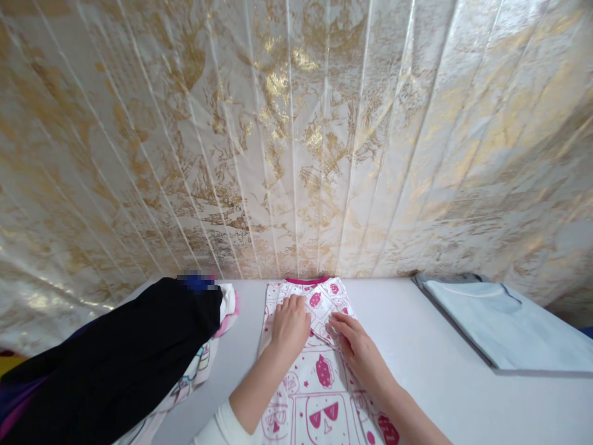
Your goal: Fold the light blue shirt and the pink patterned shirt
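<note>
A white shirt (319,405) with pink cartoon prints and a dark pink neckband lies in front of me on the white table, its collar toward the back. One sleeve (324,312) is folded across the upper part of the shirt. My left hand (291,321) rests on the chest, fingers laid down on the cloth. On the other side, my right hand (356,343) touches the shirt's edge beside the folded sleeve, fingers stretched inward. Neither hand appears to grip the cloth, though the undersides of the fingers are hidden. The shirt's lower end runs out of view.
To the left is a heap of clothes, with a black garment (139,346) on top and white, pink and blue cloth beneath. At the right lies a folded light blue shirt (504,327) over a grey garment (426,284). A gold-patterned curtain (296,154) hangs behind the table (417,371).
</note>
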Available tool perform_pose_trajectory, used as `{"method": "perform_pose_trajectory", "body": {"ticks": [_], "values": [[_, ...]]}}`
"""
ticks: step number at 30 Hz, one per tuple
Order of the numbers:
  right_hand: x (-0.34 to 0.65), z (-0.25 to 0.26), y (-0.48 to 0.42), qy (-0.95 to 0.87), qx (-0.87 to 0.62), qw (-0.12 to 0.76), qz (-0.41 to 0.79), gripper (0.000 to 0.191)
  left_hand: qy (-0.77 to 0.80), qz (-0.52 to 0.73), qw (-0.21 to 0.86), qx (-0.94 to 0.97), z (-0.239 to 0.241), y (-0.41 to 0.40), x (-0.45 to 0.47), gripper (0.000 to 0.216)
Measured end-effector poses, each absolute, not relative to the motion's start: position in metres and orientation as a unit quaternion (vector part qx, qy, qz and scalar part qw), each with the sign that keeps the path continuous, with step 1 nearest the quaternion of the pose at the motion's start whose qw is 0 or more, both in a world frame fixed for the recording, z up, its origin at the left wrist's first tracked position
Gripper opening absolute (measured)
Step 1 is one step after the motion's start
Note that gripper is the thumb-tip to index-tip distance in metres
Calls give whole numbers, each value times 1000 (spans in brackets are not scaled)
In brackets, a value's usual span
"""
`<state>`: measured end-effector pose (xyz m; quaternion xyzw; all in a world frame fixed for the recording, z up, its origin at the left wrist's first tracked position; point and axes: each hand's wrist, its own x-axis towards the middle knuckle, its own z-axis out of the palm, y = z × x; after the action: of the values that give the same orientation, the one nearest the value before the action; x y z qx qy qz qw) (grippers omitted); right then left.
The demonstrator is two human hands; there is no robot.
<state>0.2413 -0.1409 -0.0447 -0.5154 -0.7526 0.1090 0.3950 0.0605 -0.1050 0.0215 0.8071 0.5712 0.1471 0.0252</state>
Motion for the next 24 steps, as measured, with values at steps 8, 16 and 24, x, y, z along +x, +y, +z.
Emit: {"method": "perform_pose_trajectory", "body": {"ticks": [8,16,24], "values": [[243,-49,-141,-771,-513,376,26,61,622,121,27,773,11,-81,63,19],[237,-57,-156,-789,-535,300,17,45,604,133,4,786,25,-99,68,47],[261,-56,-153,-712,-566,393,138,61,384,154,129,901,-9,-154,93,57]]}}
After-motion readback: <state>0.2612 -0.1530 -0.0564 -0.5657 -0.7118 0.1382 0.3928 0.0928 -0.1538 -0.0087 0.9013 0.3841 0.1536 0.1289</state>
